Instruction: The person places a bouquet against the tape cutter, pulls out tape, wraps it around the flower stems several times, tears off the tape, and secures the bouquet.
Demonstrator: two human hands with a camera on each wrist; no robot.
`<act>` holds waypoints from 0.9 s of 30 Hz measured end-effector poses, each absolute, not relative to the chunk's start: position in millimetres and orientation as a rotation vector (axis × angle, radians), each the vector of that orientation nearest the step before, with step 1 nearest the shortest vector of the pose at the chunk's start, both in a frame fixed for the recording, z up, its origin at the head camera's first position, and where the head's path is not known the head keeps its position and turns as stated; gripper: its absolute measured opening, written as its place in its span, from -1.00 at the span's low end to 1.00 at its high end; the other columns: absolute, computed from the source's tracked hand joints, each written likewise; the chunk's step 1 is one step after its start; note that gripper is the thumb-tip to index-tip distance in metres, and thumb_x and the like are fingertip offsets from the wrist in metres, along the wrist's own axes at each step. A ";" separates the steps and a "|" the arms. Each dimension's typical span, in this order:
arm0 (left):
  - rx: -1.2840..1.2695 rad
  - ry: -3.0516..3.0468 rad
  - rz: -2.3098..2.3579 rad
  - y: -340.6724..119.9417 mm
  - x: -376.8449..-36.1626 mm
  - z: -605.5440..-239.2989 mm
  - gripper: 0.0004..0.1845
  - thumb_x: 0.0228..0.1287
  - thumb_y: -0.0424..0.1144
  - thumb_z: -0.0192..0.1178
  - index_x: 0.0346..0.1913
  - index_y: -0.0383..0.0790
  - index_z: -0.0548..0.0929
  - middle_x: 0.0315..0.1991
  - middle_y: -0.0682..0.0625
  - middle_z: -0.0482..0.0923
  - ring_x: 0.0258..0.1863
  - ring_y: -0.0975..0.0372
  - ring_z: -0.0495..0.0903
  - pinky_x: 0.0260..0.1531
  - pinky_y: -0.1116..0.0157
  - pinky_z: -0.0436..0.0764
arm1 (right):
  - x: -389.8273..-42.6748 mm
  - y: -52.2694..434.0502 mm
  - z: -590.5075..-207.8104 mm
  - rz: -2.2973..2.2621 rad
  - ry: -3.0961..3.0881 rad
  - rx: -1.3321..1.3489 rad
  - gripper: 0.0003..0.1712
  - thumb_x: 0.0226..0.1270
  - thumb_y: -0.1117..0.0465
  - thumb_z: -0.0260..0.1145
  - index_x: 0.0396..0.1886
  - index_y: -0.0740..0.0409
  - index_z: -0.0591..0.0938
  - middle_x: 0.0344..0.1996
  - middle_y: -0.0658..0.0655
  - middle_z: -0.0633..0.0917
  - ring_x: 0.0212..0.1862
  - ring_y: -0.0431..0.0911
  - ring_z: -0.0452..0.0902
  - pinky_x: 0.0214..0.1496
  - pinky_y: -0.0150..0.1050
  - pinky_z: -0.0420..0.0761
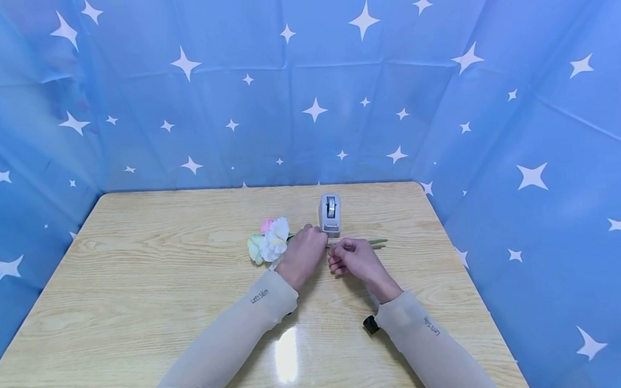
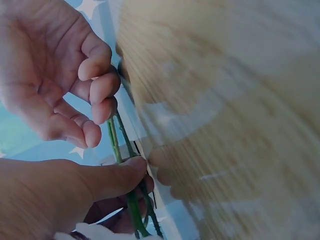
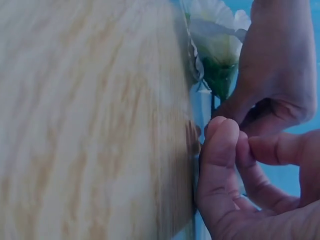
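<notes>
A small bunch of artificial flowers [image 1: 274, 240], white, pink and pale green, lies on the table with its blooms to the left. My left hand [image 1: 304, 254] pinches the green stems [image 2: 134, 205] below the blooms, thumb on top in the left wrist view. Just right of it, my right hand [image 1: 359, 259] is beside the stem ends [image 1: 378, 241]. Its fingers are curled, with the thumb and index tips together; nothing can be made out between them. A grey tape dispenser [image 1: 330, 216] with a roll of tape stands just behind the hands.
The wood-grain table [image 1: 138, 268] reaches back to a blue curtain [image 1: 261, 104] with white stars. A dark wrist device [image 1: 371, 325] shows by the right sleeve.
</notes>
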State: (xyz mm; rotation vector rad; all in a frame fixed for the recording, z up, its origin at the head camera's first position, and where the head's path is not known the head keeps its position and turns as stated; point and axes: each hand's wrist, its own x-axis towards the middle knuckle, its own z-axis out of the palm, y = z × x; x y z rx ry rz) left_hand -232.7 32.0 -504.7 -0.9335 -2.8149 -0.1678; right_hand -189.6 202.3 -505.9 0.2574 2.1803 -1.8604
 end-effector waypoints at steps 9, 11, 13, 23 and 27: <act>-0.839 -2.835 -0.160 32.4 -234.1 -499.0 -0.84 0.53 -0.41 0.50 -0.01 -0.10 0.97 -0.09 -0.03 0.93 -0.11 0.09 0.88 0.05 0.08 0.80 | -189.9 201.1 -508.7 -1.838 2.187 0.260 -0.71 0.83 0.33 0.22 0.12 0.52 0.76 -0.26 0.23 0.87 -0.35 -0.15 0.81 -0.23 -0.34 0.88; -0.830 -2.834 -0.185 31.2 -233.9 -497.9 -0.83 0.53 -0.42 0.50 -0.01 -0.10 0.97 -0.08 -0.03 0.93 -0.11 0.09 0.88 0.04 0.08 0.78 | -190.2 201.2 -509.0 -1.822 2.196 0.249 -0.70 0.83 0.33 0.22 0.12 0.51 0.77 -0.24 0.25 0.87 -0.35 -0.15 0.81 -0.23 -0.33 0.89; -0.831 -2.830 -0.209 29.7 -234.1 -497.1 -0.82 0.53 -0.43 0.50 -0.03 -0.08 0.97 -0.07 -0.03 0.93 -0.11 0.08 0.88 0.03 0.08 0.77 | -190.4 201.2 -508.4 -1.807 2.209 0.242 -0.70 0.83 0.32 0.22 0.11 0.50 0.77 -0.23 0.26 0.88 -0.35 -0.15 0.81 -0.23 -0.32 0.89; -0.874 -2.776 -0.234 25.7 -237.6 -495.3 -0.81 0.54 -0.42 0.48 -0.07 -0.03 0.98 -0.10 0.02 0.92 -0.15 0.13 0.85 -0.01 0.11 0.72 | -191.1 198.6 -508.1 -1.760 2.283 0.305 -0.71 0.82 0.31 0.26 0.03 0.45 0.83 -0.29 0.25 0.88 -0.40 -0.12 0.84 -0.24 -0.27 0.92; -0.882 -2.768 -0.216 25.8 -238.3 -495.1 -0.77 0.57 -0.42 0.44 -0.08 0.02 0.99 -0.10 0.04 0.91 -0.14 0.13 0.85 0.00 0.10 0.71 | -192.4 198.8 -507.6 -1.718 2.323 0.310 -0.70 0.84 0.30 0.27 0.03 0.43 0.85 -0.33 0.23 0.88 -0.41 -0.13 0.84 -0.26 -0.28 0.92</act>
